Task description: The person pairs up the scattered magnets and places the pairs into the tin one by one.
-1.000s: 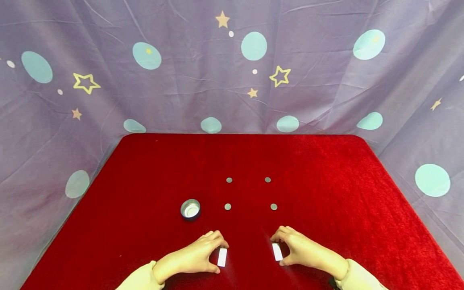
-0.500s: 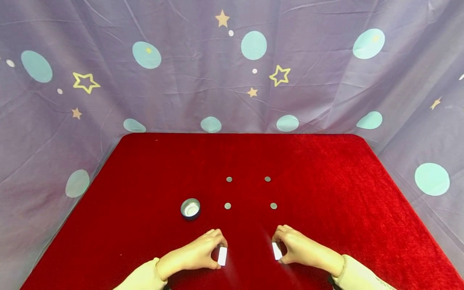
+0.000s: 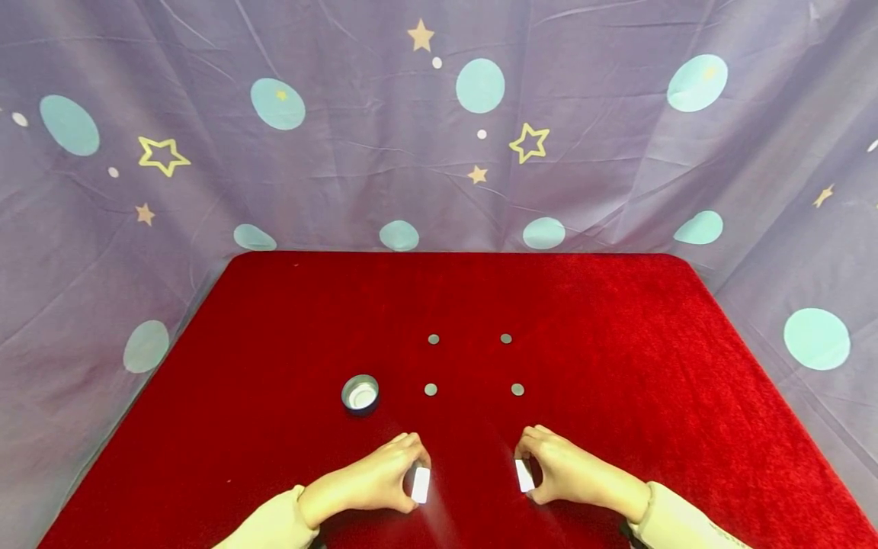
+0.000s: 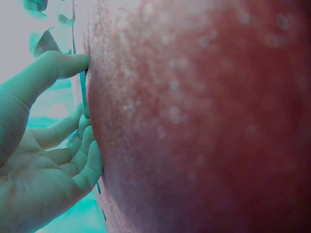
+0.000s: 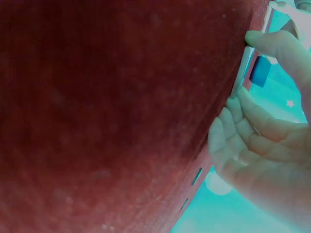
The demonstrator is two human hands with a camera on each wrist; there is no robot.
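Note:
Low on the red cloth, my left hand [image 3: 380, 479] pinches a small white rectangular piece [image 3: 421, 486] by its ends, between thumb and fingertips. My right hand [image 3: 572, 471] holds a similar white piece [image 3: 524, 475] the same way, a short gap to the right. In the left wrist view the left piece [image 4: 84, 94] shows only as a thin edge against the cloth. The right wrist view shows the right piece [image 5: 241, 73] as a thin flat slab between thumb and forefinger. Beyond the hands lie several small grey discs, among them a near-left disc [image 3: 430, 390] and a near-right disc [image 3: 517, 390].
A small round tin [image 3: 360, 395], silvery inside and dark blue outside, stands left of the discs. The red cloth [image 3: 617, 328] covers the table. A purple curtain [image 3: 384, 152] with stars and dots hangs behind and at both sides.
Both hands have shifted only slightly, the fingers drawing closer around the white pieces. The pieces, the discs and the tin stay practically where they were.

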